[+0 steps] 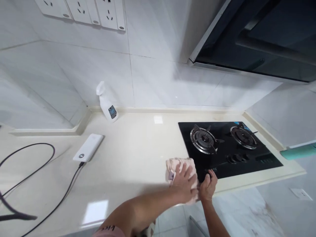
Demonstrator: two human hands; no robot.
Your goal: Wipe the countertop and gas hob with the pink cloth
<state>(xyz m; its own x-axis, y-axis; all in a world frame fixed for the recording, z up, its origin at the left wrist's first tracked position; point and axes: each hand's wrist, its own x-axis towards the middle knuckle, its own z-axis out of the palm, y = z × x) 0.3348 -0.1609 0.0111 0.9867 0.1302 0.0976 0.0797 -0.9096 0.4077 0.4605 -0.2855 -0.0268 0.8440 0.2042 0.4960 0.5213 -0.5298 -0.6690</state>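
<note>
My left hand (pixel 183 184) lies flat with fingers spread on a folded pale pink cloth (pixel 174 164), pressing it against the cream countertop (pixel 138 158). The cloth sits at the left front corner of a black glass gas stove (pixel 202 166), and part of it reaches the counter's front edge. Just right of it, my right hand (pixel 208 187) is closed at the stove's front edge, fingers curled and thumb up. What its fingers hold, if anything, is hidden.
A white spray bottle (pixel 108 107) stands by the back wall. Further left lies a white power bank (pixel 89 147) with a black cable (pixel 71 184). The stove carries two burners (pixel 203 140). A dark range hood (pixel 256 42) hangs above. A green roll (pixel 298 151) is at far right.
</note>
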